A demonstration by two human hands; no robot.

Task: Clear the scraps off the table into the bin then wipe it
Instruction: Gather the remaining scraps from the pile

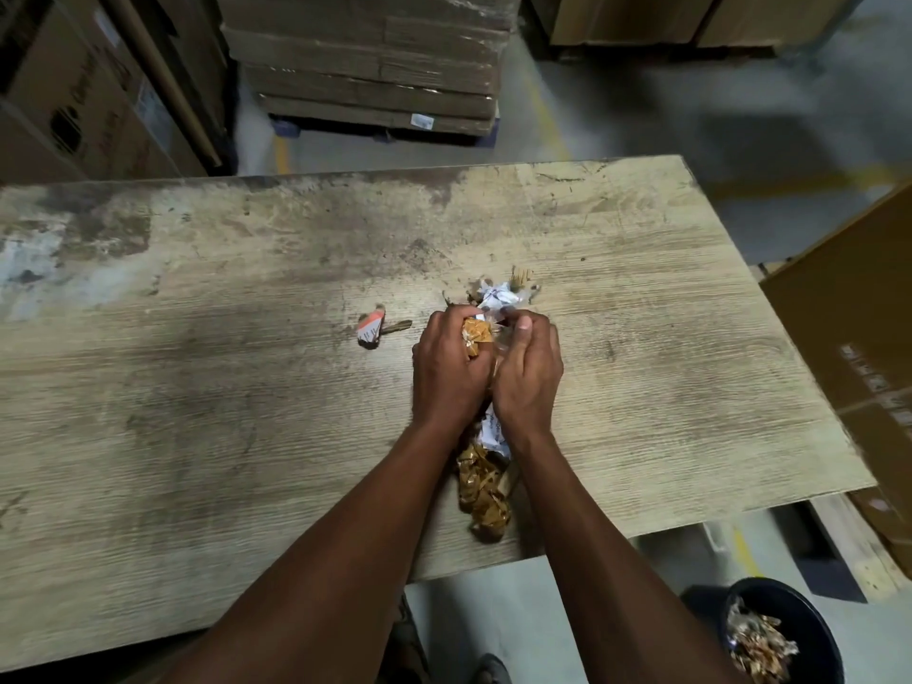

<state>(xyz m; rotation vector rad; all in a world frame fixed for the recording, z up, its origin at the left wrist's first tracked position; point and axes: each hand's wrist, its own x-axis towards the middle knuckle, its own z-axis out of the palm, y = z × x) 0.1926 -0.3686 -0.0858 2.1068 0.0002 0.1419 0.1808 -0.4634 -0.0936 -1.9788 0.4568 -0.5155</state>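
My left hand (446, 370) and my right hand (529, 372) are pressed together on the worn wooden table (197, 387), both closed around a bundle of scraps (477, 333) of brown tape and white paper. A tail of crumpled brown tape (482, 491) hangs out below my wrists onto the table. More white and brown scraps (501, 293) lie just beyond my fingertips. A small orange-and-white paper scrap (371, 330) with a brown sliver beside it lies to the left of my hands. The dark bin (814, 619) stands on the floor at the lower right, holding scraps.
Stacked flat cardboard on a pallet (375, 66) stands behind the table. Large cartons (84, 91) fill the left back. A big brown carton (858, 338) leans close to the table's right edge. Wooden pallet boards (854, 545) lie on the floor near the bin.
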